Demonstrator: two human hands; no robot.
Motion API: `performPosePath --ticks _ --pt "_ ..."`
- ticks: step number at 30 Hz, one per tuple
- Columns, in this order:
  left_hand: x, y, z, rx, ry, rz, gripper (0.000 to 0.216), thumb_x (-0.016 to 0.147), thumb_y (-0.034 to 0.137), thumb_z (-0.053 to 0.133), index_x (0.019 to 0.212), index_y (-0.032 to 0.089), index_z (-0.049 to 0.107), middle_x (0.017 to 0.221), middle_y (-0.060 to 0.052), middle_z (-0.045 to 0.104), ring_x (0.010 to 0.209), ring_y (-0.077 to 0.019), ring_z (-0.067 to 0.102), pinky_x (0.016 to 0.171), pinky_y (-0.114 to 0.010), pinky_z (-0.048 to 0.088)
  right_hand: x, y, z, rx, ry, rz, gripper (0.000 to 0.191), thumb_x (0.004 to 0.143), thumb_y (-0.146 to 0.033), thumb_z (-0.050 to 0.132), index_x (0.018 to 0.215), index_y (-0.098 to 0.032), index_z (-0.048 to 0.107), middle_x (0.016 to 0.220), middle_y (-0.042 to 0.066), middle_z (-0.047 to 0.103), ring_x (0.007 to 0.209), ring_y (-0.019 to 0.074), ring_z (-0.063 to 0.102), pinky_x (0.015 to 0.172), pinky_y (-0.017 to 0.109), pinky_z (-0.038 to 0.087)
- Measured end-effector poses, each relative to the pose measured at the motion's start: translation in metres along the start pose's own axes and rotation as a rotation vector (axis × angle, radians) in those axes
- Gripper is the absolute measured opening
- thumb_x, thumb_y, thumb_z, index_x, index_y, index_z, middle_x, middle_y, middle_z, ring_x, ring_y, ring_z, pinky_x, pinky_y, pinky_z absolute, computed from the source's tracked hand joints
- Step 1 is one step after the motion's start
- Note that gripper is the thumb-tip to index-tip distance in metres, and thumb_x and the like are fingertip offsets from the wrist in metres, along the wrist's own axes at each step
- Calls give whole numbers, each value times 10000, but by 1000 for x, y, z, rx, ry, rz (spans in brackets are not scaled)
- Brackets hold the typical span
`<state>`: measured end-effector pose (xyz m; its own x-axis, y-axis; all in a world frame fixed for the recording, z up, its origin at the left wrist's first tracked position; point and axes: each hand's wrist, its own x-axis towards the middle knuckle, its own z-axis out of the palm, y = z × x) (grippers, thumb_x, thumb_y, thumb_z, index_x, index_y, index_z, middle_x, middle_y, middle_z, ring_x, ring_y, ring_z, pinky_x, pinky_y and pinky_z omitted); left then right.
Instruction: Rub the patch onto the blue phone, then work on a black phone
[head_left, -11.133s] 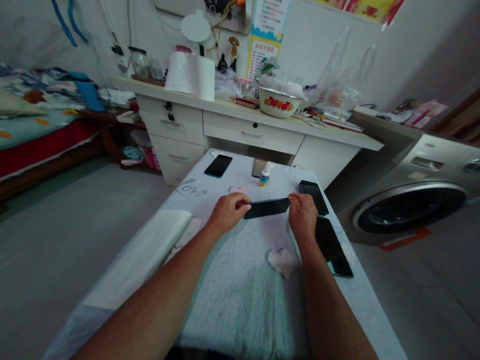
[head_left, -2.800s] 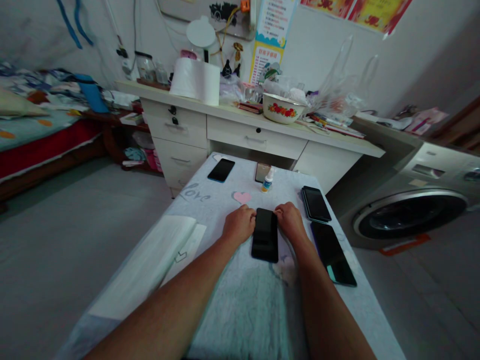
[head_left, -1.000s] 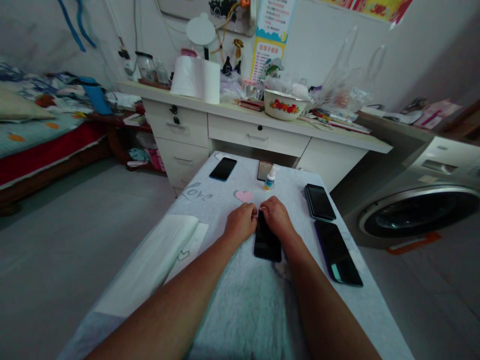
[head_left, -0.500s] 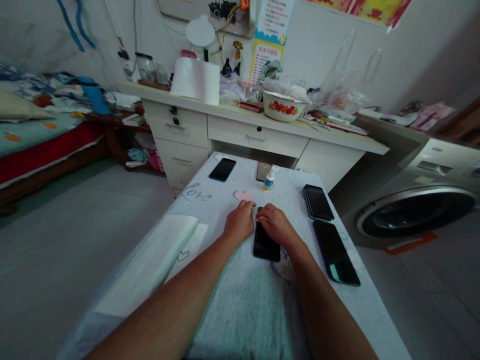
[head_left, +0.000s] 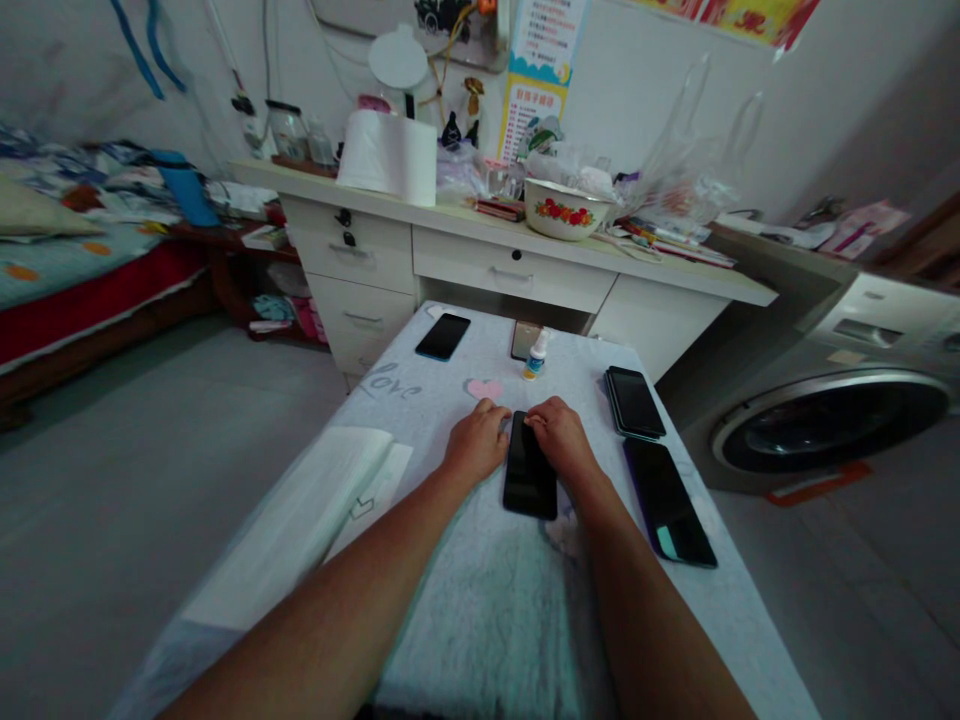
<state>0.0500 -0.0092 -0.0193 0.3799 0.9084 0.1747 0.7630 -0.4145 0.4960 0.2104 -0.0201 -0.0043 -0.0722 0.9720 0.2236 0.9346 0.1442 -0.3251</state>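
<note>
A black smartphone (head_left: 530, 480) lies screen up on the cloth-covered table (head_left: 480, 620), straight in front of me. My left hand (head_left: 478, 440) is closed at its upper left edge, fingers curled against the phone's side. Over the upper right part of the screen is my right hand (head_left: 555, 435), with its fingers bent and pressed together; what they hold, if anything, is hidden. Just beyond the hands stands a small white spray bottle (head_left: 535, 358) with a blue and yellow label. Behind the bottle lies another phone (head_left: 523, 340), partly covered by it.
A blue-edged phone (head_left: 443, 337) lies at the far left. On the right are stacked phones (head_left: 635, 402) and a large dark tablet-like device (head_left: 670, 500). White paper sheets (head_left: 292, 530) cover the left side. Beyond are a white desk (head_left: 465, 235) and a washing machine (head_left: 832, 400).
My right hand has shifted slightly right and away from me, uncovering more of the phone's screen. My left hand stays at the phone's left edge. The view has moved slightly.
</note>
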Motion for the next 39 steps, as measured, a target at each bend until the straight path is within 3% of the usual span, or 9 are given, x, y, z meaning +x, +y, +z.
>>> performPosePath --ticks 15,24,39 --pt "-2 1 -1 -47 -3 24 356 755 169 575 1103 226 625 1085 -24 588 971 -163 602 844 -244 464 -5 25 -11 -85 29 190 231 859 -223 497 858 -168 722 867 76 691 805 158 598 725 236 364" --pt "-3 3 -1 -64 -32 -4 425 740 152 576 1157 235 585 1127 -30 580 1026 -168 584 880 -246 451 -3 14 -9 -83 46 179 232 860 -204 493 882 -169 721 894 70 707 826 165 613 746 240 380" --pt "-3 1 0 -26 26 28 464 698 131 551 1154 211 571 1100 -38 569 1014 -171 588 882 -235 455 -4 7 -7 66 52 144 193 852 -217 529 864 -183 718 879 51 692 810 148 600 752 228 380"
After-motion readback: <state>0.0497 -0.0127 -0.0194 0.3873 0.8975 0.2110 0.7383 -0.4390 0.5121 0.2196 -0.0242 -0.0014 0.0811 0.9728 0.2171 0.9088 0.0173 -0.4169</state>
